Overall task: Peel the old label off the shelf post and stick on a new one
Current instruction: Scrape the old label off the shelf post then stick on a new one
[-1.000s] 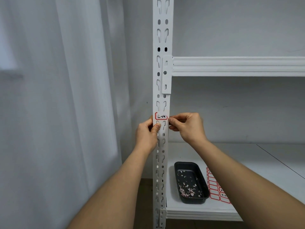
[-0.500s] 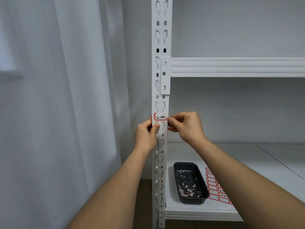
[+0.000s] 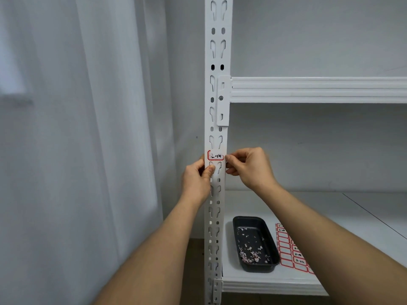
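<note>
**Both hands on the post, red-edged label between them**

Here is the white slotted shelf post (image 3: 217,128), standing upright through the middle of the view, and stuck across its face is the label (image 3: 215,156), a small white sticker with a red border and dark handwriting, sitting just below a pair of keyhole slots. Its top edge looks partly missing or lifted; hard to tell which.

The left hand (image 3: 197,180) wraps the post from the left side, just below the label, thumb lying across the front of the post, fingers curled around behind it. A firm grip on the post itself.

The right hand (image 3: 250,167) comes in from the right, fingers curled, thumb and forefinger tips drawn together right at the label's right edge. They touch that edge; whether they actually have the corner pinched cannot be told from here.

Down on the lower shelf (image 3: 330,216), near the post, lies a black tray (image 3: 239,230) holding a scatter of small white and pinkish paper scraps. Just right of the tray, touching or nearly so, lies a sheet of labels (image 3: 290,249), red-bordered, some with writing. Above, an upper shelf beam (image 3: 319,90) hooks into the post. To the left hangs a pale curtain (image 3: 77,150).
</note>
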